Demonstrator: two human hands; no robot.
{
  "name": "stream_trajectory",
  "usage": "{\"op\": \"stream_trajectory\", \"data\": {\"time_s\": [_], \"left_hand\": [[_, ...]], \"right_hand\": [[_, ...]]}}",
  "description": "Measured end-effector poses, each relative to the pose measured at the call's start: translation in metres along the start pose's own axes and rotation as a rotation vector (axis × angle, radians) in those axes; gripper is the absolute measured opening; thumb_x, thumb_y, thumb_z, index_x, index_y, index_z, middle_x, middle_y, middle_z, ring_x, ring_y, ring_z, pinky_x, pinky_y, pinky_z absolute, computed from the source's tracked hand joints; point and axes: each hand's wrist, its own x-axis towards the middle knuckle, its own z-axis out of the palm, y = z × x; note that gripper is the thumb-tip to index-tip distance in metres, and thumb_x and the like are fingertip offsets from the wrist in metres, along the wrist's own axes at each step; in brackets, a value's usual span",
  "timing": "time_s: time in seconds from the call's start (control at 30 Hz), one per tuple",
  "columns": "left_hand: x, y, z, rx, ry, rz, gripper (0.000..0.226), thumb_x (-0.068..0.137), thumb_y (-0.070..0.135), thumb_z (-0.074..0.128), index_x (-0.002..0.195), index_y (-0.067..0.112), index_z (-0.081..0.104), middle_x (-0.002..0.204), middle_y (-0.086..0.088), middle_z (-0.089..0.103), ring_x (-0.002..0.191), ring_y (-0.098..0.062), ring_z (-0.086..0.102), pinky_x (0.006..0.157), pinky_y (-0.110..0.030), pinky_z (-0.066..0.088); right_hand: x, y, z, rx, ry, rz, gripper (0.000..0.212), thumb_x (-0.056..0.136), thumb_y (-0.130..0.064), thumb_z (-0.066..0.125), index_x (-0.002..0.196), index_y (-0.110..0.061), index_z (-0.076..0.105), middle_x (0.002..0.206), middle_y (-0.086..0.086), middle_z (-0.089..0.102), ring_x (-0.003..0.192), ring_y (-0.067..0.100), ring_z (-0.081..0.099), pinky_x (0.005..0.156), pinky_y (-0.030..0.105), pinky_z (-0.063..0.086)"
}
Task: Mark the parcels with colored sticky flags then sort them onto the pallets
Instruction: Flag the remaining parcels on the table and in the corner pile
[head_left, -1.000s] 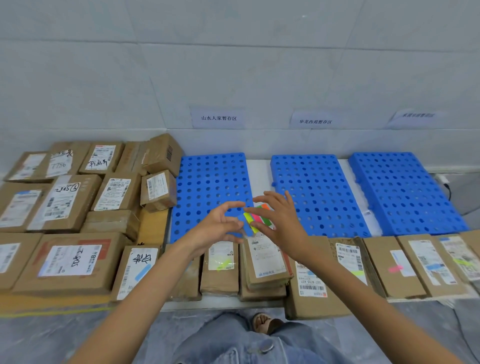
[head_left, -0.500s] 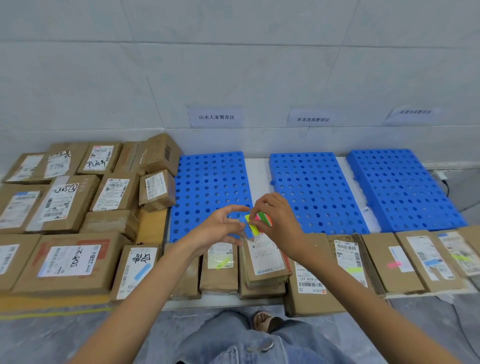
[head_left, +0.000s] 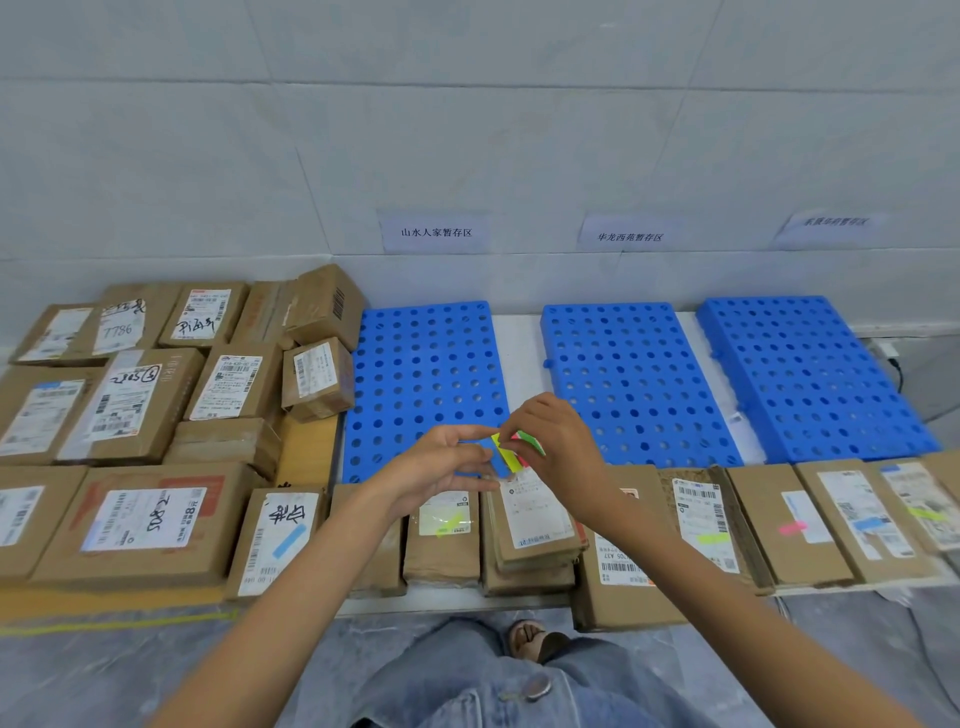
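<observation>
Centre of frame: right hand (head_left: 563, 452) grips the small pad of neon multicolour sticky flags (head_left: 513, 453), left hand (head_left: 441, 465) pinches its blue strip (head_left: 500, 461). Imo peel slow, just 1, w/o curling it, then press onto the brown cardboard parcel (head_left: 537, 519) w/ white label right below.

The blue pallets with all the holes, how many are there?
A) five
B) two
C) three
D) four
C: three lie side by side, the left pallet, the middle pallet and the right pallet.
</observation>
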Motion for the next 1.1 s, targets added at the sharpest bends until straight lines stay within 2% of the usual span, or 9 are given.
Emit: {"op": "stream_trajectory", "data": {"time_s": [0.1,0.37,0.43,0.53,0.67,0.8,0.93,1.03,1.1], "left_hand": [[0.0,0.0,0.0,-0.006,-0.027,0.015,0.021,0.094,0.005,0.051,0.11,0.013,0.062,0.097,-0.007,0.071,0.082,-0.014,0.07,0.076,-0.027,0.058],[0.005,-0.004,0.0,0.019,0.047,-0.004,0.026,0.094,0.025,0.055,0.11,0.006,0.064,0.094,-0.005,0.072,0.074,-0.01,0.07,0.065,-0.023,0.056],[0.009,-0.008,-0.003,0.019,0.121,0.008,0.022,0.094,0.022,0.056,0.107,0.006,0.064,0.092,-0.007,0.071,0.069,-0.009,0.07,0.066,-0.025,0.058],[0.018,-0.022,-0.014,0.007,0.313,0.015,0.019,0.097,0.016,0.051,0.106,0.003,0.061,0.091,-0.013,0.067,0.059,-0.008,0.068,0.064,-0.026,0.059],[0.026,-0.052,-0.033,0.005,0.501,-0.048,0.01,0.096,0.01,0.05,0.092,0.004,0.057,0.074,-0.007,0.054,0.043,-0.006,0.06,0.054,-0.024,0.057],[0.036,-0.096,-0.042,0.309,0.506,-0.151,0.009,0.095,0.01,0.053,0.092,0.006,0.06,0.092,-0.011,0.057,0.071,-0.02,0.062,0.048,-0.02,0.054],[0.043,-0.126,-0.041,0.667,0.469,-0.115,0.008,0.092,0.01,0.057,0.098,0.016,0.056,0.09,-0.006,0.059,0.068,-0.012,0.058,0.052,-0.015,0.046],[0.043,-0.135,-0.04,1.035,0.473,-0.041,0.022,0.091,0.015,0.058,0.112,0.018,0.056,0.113,-0.005,0.059,0.1,-0.017,0.055,0.08,-0.026,0.045],[0.044,-0.134,-0.038,1.308,0.509,0.037,0.033,0.093,0.021,0.054,0.125,0.019,0.052,0.126,-0.001,0.052,0.119,-0.019,0.046,0.098,-0.03,0.036]], "right_hand": [[0.0,-0.001,0.001,-0.002,0.011,-0.009,0.011,0.077,-0.008,0.073,0.078,-0.015,0.066,0.08,-0.003,0.06,0.084,0.009,0.046,0.072,0.022,0.039],[0.002,-0.008,0.0,0.177,-0.063,0.051,0.008,0.078,-0.01,0.073,0.078,-0.014,0.066,0.076,-0.014,0.06,0.081,0.005,0.049,0.074,0.024,0.044],[0.002,-0.007,-0.002,0.233,-0.084,0.14,0.007,0.079,-0.013,0.072,0.079,-0.016,0.066,0.077,-0.02,0.056,0.083,0.004,0.05,0.076,0.021,0.043],[-0.002,-0.004,-0.005,0.337,-0.117,0.315,0.01,0.081,-0.014,0.071,0.078,-0.02,0.063,0.081,-0.014,0.061,0.087,0.004,0.054,0.076,0.01,0.041],[-0.019,0.017,0.001,0.404,-0.039,0.587,0.009,0.082,-0.008,0.069,0.081,-0.015,0.063,0.077,-0.003,0.065,0.072,0.001,0.058,0.07,0.009,0.044],[-0.048,0.036,0.016,0.36,-0.112,0.76,0.013,0.082,-0.005,0.069,0.091,-0.013,0.066,0.08,0.013,0.064,0.067,0.009,0.054,0.062,0.005,0.041],[-0.065,0.039,0.032,0.3,-0.143,0.756,0.012,0.084,-0.007,0.067,0.088,-0.017,0.063,0.077,0.007,0.064,0.069,0.012,0.056,0.064,0.013,0.044],[-0.067,0.039,0.04,0.204,-0.143,0.672,0.022,0.08,-0.007,0.071,0.085,-0.025,0.059,0.079,-0.001,0.062,0.071,0.01,0.054,0.069,0.023,0.044],[-0.068,0.038,0.044,0.1,-0.205,0.583,0.022,0.077,-0.013,0.075,0.091,-0.023,0.061,0.105,-0.005,0.06,0.085,0.011,0.051,0.079,0.023,0.038]]}}
